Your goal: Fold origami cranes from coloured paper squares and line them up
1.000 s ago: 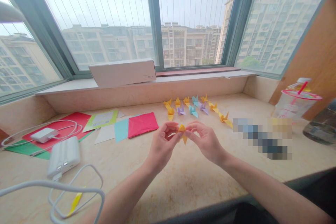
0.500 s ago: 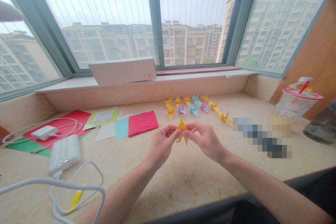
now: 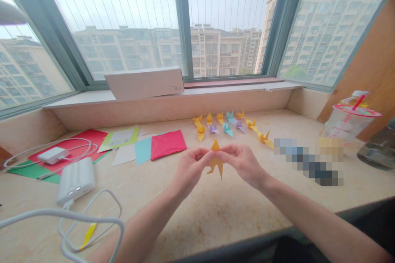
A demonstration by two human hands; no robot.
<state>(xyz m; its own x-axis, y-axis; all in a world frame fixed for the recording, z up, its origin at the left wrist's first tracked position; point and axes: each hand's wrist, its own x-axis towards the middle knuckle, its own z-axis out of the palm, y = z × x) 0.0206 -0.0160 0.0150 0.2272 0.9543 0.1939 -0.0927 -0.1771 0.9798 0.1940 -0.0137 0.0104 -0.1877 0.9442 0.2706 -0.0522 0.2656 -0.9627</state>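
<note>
**Two hands pinch one orange paper crane over the stone counter**

The left hand point(image 3: 189, 167) and the right hand point(image 3: 244, 163) meet in the middle of the view, fingertips almost touching. Each is closed in a pinch on the orange paper crane point(image 3: 215, 162). The crane sits directly between the two hands, gripped at its upper part from either side. One point rises above the fingertips and its longer tips hang below them. It is held up off the counter point(image 3: 216, 213), not resting on it.

Beyond the hands, nearer the window, a row of finished paper cranes point(image 3: 228, 125) in yellow, purple and blue stands on the counter, well apart from the held one. To the left of the hands lie flat sheets of paper, the closest a red sheet point(image 3: 168, 144) with a light blue one just beside it. Farther left a white power bank point(image 3: 75, 179) lies near a white charger point(image 3: 51, 155), with a loop of white cable point(image 3: 92, 224) in front. A long white box point(image 3: 145, 83) rests on the window ledge, and a clear lidded cup point(image 3: 348, 122) stands at the far right.
</note>
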